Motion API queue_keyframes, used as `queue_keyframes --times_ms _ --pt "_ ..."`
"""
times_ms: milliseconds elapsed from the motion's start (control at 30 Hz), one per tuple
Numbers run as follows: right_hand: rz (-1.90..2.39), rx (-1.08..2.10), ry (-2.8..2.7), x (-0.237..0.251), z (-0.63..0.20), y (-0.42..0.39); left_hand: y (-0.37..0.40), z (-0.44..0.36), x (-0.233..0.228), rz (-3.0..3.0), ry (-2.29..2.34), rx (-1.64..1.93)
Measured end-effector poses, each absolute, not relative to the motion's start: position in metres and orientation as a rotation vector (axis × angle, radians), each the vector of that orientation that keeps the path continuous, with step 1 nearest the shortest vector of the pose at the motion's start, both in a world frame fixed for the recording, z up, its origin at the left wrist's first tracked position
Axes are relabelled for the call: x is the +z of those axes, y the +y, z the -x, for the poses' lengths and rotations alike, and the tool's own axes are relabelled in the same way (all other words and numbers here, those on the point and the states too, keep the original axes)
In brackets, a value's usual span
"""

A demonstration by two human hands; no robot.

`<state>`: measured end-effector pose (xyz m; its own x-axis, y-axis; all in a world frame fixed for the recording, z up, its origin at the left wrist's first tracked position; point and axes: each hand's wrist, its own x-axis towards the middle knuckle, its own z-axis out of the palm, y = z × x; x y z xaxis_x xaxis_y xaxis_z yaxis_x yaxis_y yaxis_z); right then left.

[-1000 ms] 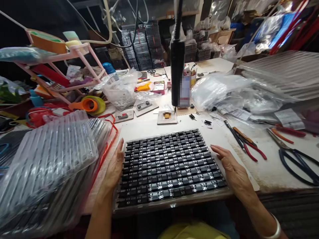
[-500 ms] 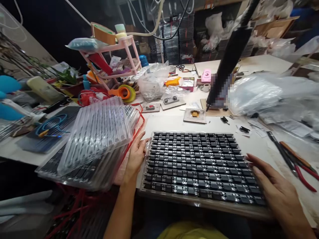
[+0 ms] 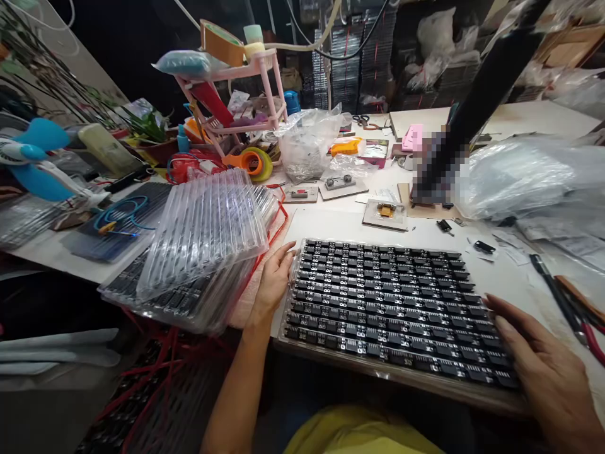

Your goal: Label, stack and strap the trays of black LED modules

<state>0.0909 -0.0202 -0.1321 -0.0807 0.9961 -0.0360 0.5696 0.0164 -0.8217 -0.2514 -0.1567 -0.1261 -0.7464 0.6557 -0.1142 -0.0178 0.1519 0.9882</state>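
Note:
A clear plastic tray [image 3: 289, 337] packed with rows of small black electronic parts [image 3: 382, 302] lies in front of me, its near side at the table's front edge. My left hand [image 3: 275, 280] grips the tray's left side, its fingertips near the far left corner. At the right side, my right hand [image 3: 543, 362] holds the tray's edge, the thumb near the top and some fingers hidden. Left of the tray, a stack of clear trays [image 3: 208, 233] carries an empty ridged one tilted on top, with more black parts showing underneath.
Behind the tray sit a small board with a gold-coloured piece [image 3: 385, 213] and two loose black parts [image 3: 484, 246]. Red-handled pliers [image 3: 593, 343] lie at the far right. A pink rack [image 3: 265, 60], a blue fan [image 3: 38, 154] and plastic bags [image 3: 520, 176] stand farther back.
The whole scene has shifted right in view as the camera turned left. Both hands stay at the tray's sides, and the tray looks much the same on the table.

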Motion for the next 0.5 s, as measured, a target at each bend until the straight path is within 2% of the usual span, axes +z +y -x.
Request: queue_keyframes --times_ms 333,500 --pt "1.811 0.912 -1.8 -0.127 -0.122 -0.038 -0.224 0.22 -0.124 -0.668 1.95 1.453" --pt "1.618 1.018 -1.732 -0.13 -0.12 -0.033 -0.23 0.213 -0.122 -0.63 1.834 1.489"
